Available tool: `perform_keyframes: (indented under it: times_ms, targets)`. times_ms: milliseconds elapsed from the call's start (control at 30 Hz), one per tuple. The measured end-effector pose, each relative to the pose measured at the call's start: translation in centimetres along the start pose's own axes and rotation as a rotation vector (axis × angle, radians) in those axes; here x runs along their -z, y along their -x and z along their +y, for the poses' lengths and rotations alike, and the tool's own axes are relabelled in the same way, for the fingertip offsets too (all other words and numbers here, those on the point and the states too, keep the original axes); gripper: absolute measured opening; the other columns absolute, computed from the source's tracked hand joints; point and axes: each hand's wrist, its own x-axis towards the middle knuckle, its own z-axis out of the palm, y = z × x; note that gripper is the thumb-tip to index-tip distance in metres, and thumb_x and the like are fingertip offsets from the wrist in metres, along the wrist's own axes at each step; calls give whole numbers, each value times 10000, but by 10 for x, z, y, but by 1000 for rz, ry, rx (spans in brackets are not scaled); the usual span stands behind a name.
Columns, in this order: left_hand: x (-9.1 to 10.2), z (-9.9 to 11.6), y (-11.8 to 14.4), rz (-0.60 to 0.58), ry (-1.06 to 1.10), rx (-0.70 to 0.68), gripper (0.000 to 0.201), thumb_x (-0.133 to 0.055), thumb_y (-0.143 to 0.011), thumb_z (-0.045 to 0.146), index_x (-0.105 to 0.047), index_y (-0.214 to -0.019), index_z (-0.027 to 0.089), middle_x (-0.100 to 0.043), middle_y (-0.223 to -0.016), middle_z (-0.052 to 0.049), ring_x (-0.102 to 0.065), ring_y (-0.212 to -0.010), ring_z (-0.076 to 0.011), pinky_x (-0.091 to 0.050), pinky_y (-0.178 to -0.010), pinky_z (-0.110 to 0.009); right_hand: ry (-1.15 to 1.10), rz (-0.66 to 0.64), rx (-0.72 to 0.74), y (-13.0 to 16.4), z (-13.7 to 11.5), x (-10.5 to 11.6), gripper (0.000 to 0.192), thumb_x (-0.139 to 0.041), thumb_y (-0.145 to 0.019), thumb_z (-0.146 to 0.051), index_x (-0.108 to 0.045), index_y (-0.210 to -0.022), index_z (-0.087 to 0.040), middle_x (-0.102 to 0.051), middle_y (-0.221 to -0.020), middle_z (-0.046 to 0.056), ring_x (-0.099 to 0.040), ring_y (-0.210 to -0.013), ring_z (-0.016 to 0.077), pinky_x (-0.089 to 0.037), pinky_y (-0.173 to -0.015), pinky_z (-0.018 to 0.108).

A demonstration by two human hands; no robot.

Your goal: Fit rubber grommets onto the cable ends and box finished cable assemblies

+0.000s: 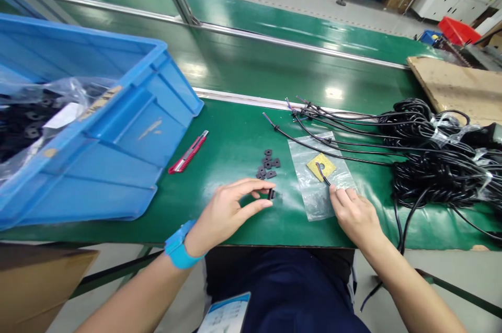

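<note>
My left hand (229,210) pinches a small black square part (271,194) between thumb and fingertips, just above the green table. Beyond it lies a little cluster of several like black parts (268,164). My right hand (353,213) grips a black cable (324,175) near its stripped end, which rests on a yellow square pad (321,167). The pad lies on a clear plastic bag (319,186). A blue wristband sits on my left wrist.
A big blue bin (117,129) with bagged black parts stands at the left. A red utility knife (188,153) lies beside it. Coils of black cables (431,160) pile up at the right, cardboard (458,87) behind them. A conveyor strip runs beyond.
</note>
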Motion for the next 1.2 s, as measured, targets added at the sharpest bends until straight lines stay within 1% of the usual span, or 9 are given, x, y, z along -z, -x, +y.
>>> perform_keyframes:
  times_ms: [100,200,267,367,633,833,967,1067,1200]
  targets:
    - [-17,6,-1,45,496,181,410,-826,-803,458,-772,-1120,204,-787,-1030,-80,-736,-897,-184,-591,-824,-257,-135,115,-156,3,6,8,286,-588,-946,-49,-689,-1205,-116,-622,-762,14,-553,-687,137,-402,-623,284]
    - [-35,16,-5,95,937,300,421,-893,-732,440,-785,-1061,200,-786,-994,-69,-738,-877,-157,-586,-767,-206,-523,236,-403,9,9,26,340,-659,-941,-108,-680,-1265,-208,-616,-796,-11,-568,-677,98,-464,-670,232]
    - [-44,24,-9,107,1122,344,408,-923,-696,419,-797,-1019,202,-781,-984,-56,-738,-853,-141,-581,-741,-186,-764,241,-485,12,8,41,363,-674,-936,-123,-684,-1270,-265,-620,-832,-14,-579,-696,90,-490,-685,221]
    - [-54,36,-12,91,1261,360,393,-943,-669,393,-807,-983,200,-776,-942,-42,-734,-821,-125,-572,-715,-169,-920,244,-479,17,3,58,420,-671,-926,-96,-683,-1289,-306,-613,-845,-14,-569,-701,88,-490,-653,222]
    - [-61,51,-7,24,1326,331,381,-928,-699,387,-809,-1005,194,-776,-943,-44,-722,-802,-109,-556,-703,-165,-889,310,-358,20,-6,66,565,-693,-879,-15,-640,-1371,-289,-568,-814,-21,-549,-661,67,-495,-637,207]
    - [-58,52,-3,-26,1305,335,390,-928,-698,397,-801,-1004,192,-773,-950,-38,-715,-809,-109,-543,-718,-176,-859,320,-381,23,-7,64,569,-699,-881,-34,-640,-1374,-311,-576,-808,-22,-564,-631,66,-504,-622,205]
    - [-56,52,-3,-8,1197,314,477,-932,-671,451,-793,-1031,171,-778,-961,-72,-718,-812,-147,-562,-727,-219,-833,310,-382,26,-7,63,588,-699,-884,-46,-624,-1395,-326,-579,-795,-20,-577,-616,72,-517,-610,209]
    - [-54,50,-2,24,1051,272,474,-946,-654,429,-800,-1021,166,-784,-935,-79,-718,-828,-156,-577,-758,-231,-792,321,-313,27,-7,65,649,-698,-868,-2,-596,-1425,-320,-602,-831,-6,-627,-681,81,-553,-686,208]
    - [-57,52,2,-88,940,278,436,-960,-637,371,-815,-996,170,-786,-928,-83,-714,-809,-156,-597,-765,-249,-751,357,-204,25,-12,67,707,-685,-841,67,-581,-1442,-290,-658,-919,33,-684,-795,110,-580,-771,235]
